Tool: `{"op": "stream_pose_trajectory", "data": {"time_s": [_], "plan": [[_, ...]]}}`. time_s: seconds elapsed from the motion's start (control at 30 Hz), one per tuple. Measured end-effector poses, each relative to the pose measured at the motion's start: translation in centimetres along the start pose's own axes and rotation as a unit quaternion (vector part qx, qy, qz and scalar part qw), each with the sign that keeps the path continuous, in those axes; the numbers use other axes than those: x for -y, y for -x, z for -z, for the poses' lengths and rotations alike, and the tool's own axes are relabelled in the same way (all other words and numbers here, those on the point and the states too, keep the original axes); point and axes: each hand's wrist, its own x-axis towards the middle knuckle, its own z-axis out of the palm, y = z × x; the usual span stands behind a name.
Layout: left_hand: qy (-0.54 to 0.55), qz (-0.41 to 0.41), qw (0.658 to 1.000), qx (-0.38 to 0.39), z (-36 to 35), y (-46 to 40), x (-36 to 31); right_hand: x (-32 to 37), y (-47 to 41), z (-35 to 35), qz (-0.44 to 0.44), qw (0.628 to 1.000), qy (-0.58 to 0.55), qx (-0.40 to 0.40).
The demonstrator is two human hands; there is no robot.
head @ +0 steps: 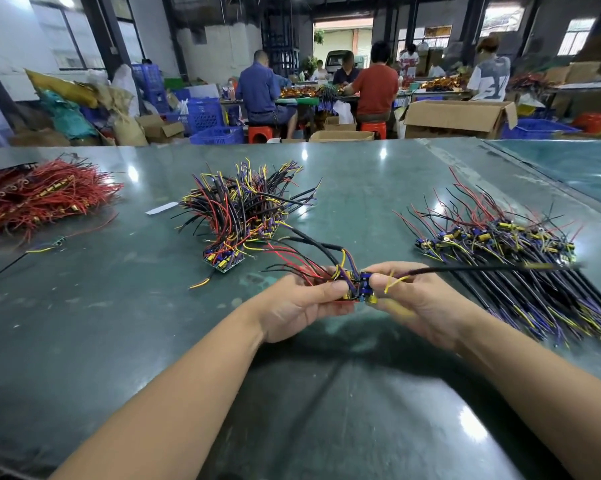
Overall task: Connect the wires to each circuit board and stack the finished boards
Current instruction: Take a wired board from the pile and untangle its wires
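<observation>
Above the dark green table [119,323], my left hand [302,303] grips a small stack of circuit boards [344,282] with red, black and yellow wires fanning up and left. My right hand [413,299] pinches another small board [366,285] with blue parts, pressed against that stack; its black sleeved wire [482,268] runs off to the right. A heap of wired boards [243,209] lies in the middle of the table. A spread pile of boards with long black, purple and yellow wires [520,258] lies to the right.
A bundle of red wires with brass ends [39,195] sits at the far left, with a loose wire [56,242] and a white slip [162,207] near it. Beyond the table, people sit at benches among cardboard boxes [458,117] and blue crates [205,114].
</observation>
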Motion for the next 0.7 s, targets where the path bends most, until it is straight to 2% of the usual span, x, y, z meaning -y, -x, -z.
{"op": "stream_pose_trajectory", "data": {"time_s": [0.23, 0.33, 0.47, 0.6, 0.7], "plan": [[-0.031, -0.017, 0.999, -0.018, 0.0, -0.4, -0.4, 0.5, -0.4, -0.7, -0.014, 0.998, -0.042, -0.039], [0.023, -0.059, 0.996, -0.062, 0.8, -0.3, -1.4, 1.1, -0.4, -0.2, 0.009, 0.991, -0.115, -0.065], [0.067, -0.086, 0.973, -0.205, 2.1, -0.5, -2.5, 1.7, -0.4, 0.9, 0.037, 0.981, -0.160, -0.103], [0.112, -0.131, 0.904, -0.392, 4.1, -1.0, -3.0, 2.9, -0.7, 1.7, 0.058, 0.957, -0.224, -0.177], [0.087, -0.110, 0.862, -0.488, 6.7, -1.0, -3.3, 3.9, -0.6, 2.8, 0.074, 0.932, -0.277, -0.221]]}}
